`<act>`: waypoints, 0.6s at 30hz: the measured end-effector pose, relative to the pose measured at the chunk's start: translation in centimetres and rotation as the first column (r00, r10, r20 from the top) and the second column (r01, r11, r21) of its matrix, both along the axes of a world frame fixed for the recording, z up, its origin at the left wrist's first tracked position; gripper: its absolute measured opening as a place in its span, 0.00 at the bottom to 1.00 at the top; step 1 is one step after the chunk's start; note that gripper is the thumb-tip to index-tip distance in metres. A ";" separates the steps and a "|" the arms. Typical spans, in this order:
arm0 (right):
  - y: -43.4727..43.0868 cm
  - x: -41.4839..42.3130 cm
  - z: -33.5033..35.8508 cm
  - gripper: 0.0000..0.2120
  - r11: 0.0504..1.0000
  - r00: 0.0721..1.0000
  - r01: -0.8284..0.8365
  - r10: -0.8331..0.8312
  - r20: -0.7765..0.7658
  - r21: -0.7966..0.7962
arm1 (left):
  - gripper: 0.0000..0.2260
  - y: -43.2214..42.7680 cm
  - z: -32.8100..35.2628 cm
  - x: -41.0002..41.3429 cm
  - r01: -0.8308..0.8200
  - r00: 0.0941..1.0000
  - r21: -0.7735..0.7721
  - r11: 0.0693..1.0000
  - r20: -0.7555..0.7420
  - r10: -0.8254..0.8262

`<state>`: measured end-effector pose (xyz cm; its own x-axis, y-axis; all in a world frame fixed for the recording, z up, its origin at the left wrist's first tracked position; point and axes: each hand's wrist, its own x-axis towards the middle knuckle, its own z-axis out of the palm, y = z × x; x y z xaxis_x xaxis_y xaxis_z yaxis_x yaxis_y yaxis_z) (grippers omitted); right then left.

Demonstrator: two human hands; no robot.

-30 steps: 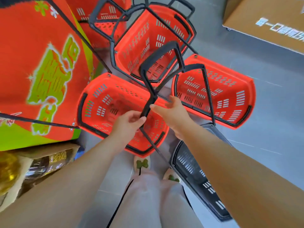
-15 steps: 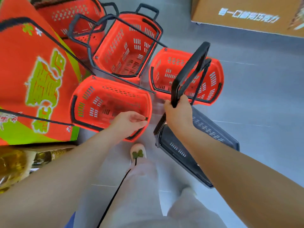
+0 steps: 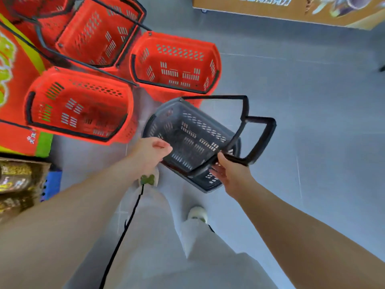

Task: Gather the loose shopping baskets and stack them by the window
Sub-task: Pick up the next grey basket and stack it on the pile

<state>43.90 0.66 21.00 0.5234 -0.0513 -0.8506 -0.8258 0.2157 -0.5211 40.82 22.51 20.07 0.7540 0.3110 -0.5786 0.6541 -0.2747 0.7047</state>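
Observation:
A black shopping basket (image 3: 187,132) hangs tilted above the grey floor, its two black handles swung out to the right. My left hand (image 3: 150,152) grips its near left rim. My right hand (image 3: 229,172) holds the near edge where a handle meets the rim. Three red baskets stand on the floor beyond it: one at left (image 3: 79,107), one behind the black basket (image 3: 177,63), and one at the top left (image 3: 98,32) with its handles raised.
A red and green printed carton (image 3: 12,84) stands at the left, with packaged goods (image 3: 16,184) below it. A brown cardboard display (image 3: 291,11) runs along the top right. Grey floor (image 3: 312,122) spreads to the right. My legs and shoes show below.
The black basket has come up from beside my leg and turned open side up. My left hand left the red basket's rim and took the black basket's rim; the handles swung right.

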 end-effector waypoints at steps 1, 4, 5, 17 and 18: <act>-1.2 -0.3 -0.6 0.15 0.999 1.000 0.007 -0.007 -0.025 0.033 | 0.03 -0.7 -0.2 -0.2 0.017 1.000 0.006 1.000 -0.012 -0.017; -3.7 -1.1 -2.7 0.15 0.994 0.993 0.077 -0.069 -0.096 0.078 | 0.03 -2.5 -1.7 -0.4 0.104 0.991 0.033 0.994 -0.091 -0.101; -4.2 -1.2 -3.5 0.14 0.992 0.988 0.103 -0.094 -0.120 0.073 | 0.04 -3.0 -2.2 -0.3 0.135 0.984 0.042 0.990 -0.119 -0.129; -8.5 -2.1 -18.0 0.13 0.964 0.917 0.208 -0.251 -0.310 -0.167 | 0.05 -9.0 -14.0 2.3 0.393 0.896 0.082 0.916 -0.260 -0.361; -8.7 -2.3 -18.8 0.13 0.970 0.925 0.173 -0.220 -0.309 -0.171 | 0.06 -9.4 -14.8 2.3 0.410 0.886 0.079 0.909 -0.272 -0.376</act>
